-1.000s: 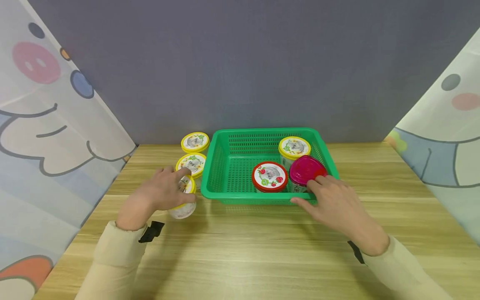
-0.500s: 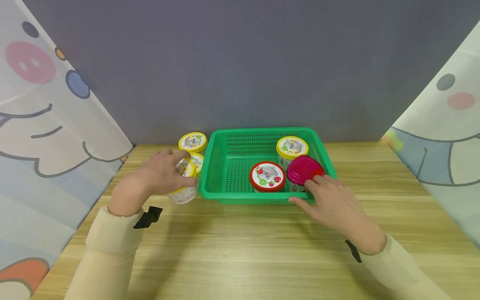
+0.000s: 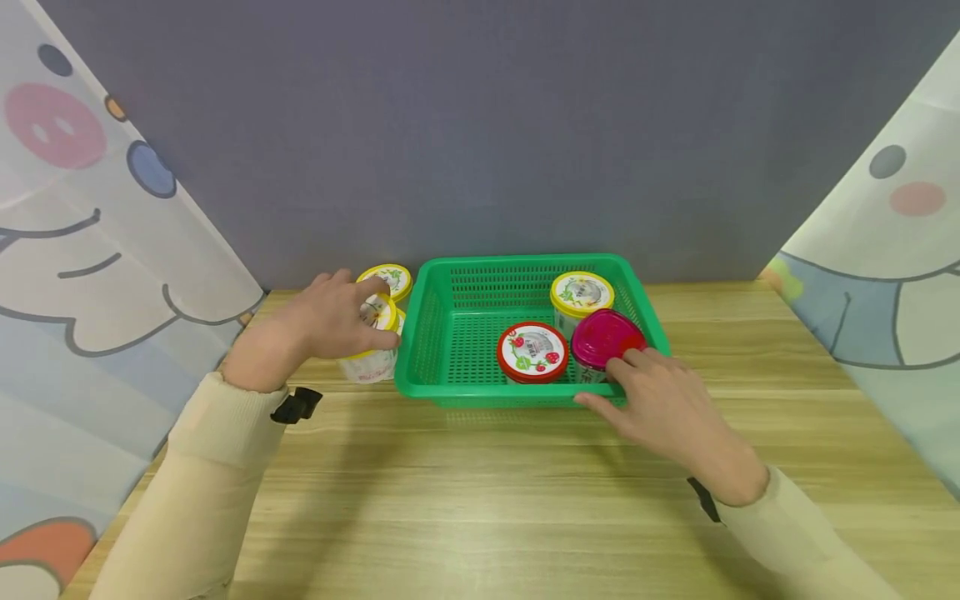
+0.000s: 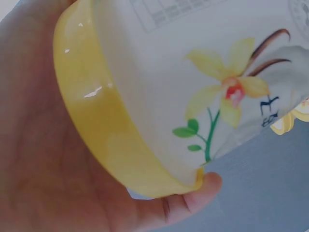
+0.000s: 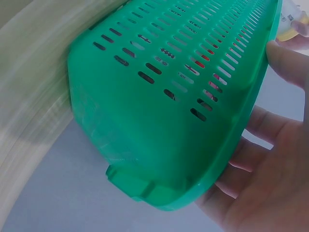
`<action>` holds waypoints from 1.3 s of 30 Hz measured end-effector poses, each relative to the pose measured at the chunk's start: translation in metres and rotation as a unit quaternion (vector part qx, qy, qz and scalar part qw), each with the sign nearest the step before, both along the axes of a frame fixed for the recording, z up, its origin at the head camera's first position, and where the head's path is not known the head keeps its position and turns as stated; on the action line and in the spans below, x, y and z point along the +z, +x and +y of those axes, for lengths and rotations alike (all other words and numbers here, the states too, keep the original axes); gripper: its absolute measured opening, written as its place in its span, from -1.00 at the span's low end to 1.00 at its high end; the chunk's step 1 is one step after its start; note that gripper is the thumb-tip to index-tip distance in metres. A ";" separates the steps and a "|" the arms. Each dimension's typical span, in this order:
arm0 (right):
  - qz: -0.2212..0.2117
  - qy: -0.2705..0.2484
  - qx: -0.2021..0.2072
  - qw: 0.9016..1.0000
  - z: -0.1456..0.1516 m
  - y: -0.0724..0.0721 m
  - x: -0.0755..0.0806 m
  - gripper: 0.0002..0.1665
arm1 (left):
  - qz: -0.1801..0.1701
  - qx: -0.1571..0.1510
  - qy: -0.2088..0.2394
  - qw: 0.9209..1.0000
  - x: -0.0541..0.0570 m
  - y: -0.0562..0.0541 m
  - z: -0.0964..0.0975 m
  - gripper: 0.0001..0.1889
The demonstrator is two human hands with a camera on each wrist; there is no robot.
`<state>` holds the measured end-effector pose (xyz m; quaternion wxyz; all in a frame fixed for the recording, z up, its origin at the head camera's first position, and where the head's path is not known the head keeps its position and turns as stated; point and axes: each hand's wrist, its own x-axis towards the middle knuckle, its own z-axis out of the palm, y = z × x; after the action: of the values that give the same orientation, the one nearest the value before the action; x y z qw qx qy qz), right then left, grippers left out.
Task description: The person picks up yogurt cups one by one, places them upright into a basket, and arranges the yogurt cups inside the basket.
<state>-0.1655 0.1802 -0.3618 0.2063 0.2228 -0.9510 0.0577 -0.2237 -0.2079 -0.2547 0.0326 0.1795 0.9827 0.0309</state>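
Note:
My left hand [image 3: 322, 321] grips a white tub [image 3: 371, 367] with a yellow lid, just left of the green basket [image 3: 480, 391]. A yellow flower is printed on the tub's side [image 4: 227, 92] in the left wrist view, the thumb hooked at the lid's edge. With its fingers over the front rim, my right hand [image 3: 667, 400] holds the basket at the right, fingertips close to a tub with a magenta lid [image 3: 606, 337]. Inside too are a red-lidded tub [image 3: 534, 354] and a yellow-lidded tub [image 3: 582, 294].
Behind the left hand, another yellow-lidded tub [image 3: 395, 277] stands beside the basket; a further yellow lid is mostly covered. A grey panel [image 3: 480, 133] rises behind the wooden table [image 3: 465, 500]. Cartoon-printed cloths [image 3: 60, 250] hang on both sides.
My left hand has moved away from me along the basket's left side with the yellow-lidded tub, up to the other tubs. The right hand stays at the basket's rim.

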 end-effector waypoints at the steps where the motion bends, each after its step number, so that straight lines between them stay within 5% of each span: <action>1: 0.000 0.000 0.000 1.000 0.000 0.000 0.000 -0.45 | -0.003 0.004 -0.004 1.000 0.002 -0.001 0.001 -0.27; 7: -0.005 0.000 -0.003 1.000 0.000 0.000 -0.001 -0.44 | -0.024 0.023 -0.020 0.999 0.013 -0.006 0.008 -0.24; 17: -0.007 0.003 -0.004 1.000 0.000 0.000 -0.001 -0.45 | -0.026 0.004 -0.015 1.000 0.024 -0.017 0.028 -0.26; 39: -0.003 0.001 -0.004 1.000 -0.001 0.001 0.000 -0.44 | -0.029 -0.025 -0.024 0.999 0.022 -0.064 0.062 -0.25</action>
<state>-0.1649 0.1793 -0.3622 0.2033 0.2194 -0.9525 0.0563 -0.2881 -0.1460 -0.2330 0.0664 0.2026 0.9769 0.0119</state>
